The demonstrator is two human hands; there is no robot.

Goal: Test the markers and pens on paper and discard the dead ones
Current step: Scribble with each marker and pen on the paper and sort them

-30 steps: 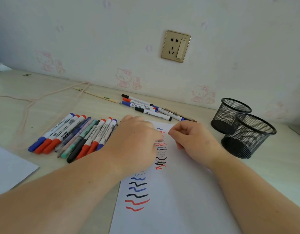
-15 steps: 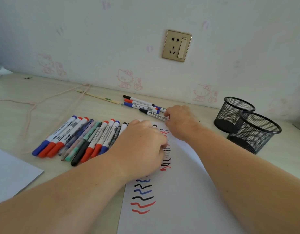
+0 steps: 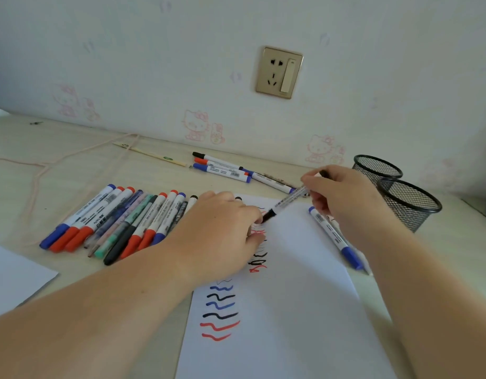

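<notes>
A person sits at a pale worktop (image 3: 72, 165) set against a wall. The right hand (image 3: 343, 198) grips a white marker (image 3: 287, 201) by its barrel, fingers curled round it, and holds it tilted above the top of a sheet of paper (image 3: 291, 310), black capped end pointing down and left. The left hand (image 3: 220, 236) lies on the paper's left edge, fingers bent, its fingertips touching that black end; whether they pinch the cap cannot be told. Short wavy test lines (image 3: 220, 310) in red, black and blue run down the paper's left side, partly hidden under the left hand. Left of the paper lies a row of markers and pens (image 3: 118, 222), side by side, with blue, red, black and green caps. A blue marker (image 3: 336, 237) lies on the paper's right edge, beneath the right forearm. A small group of markers (image 3: 225, 168) lies near the wall beyond the paper. Two black mesh cups (image 3: 395, 192) stand to the right, touching each other. A wooden stick (image 3: 151, 155) and a pale cord (image 3: 45, 168) lie at the back left. A second sheet (image 3: 15, 280) shows at the left edge. A gold socket (image 3: 278, 73) sits on the wall.
</notes>
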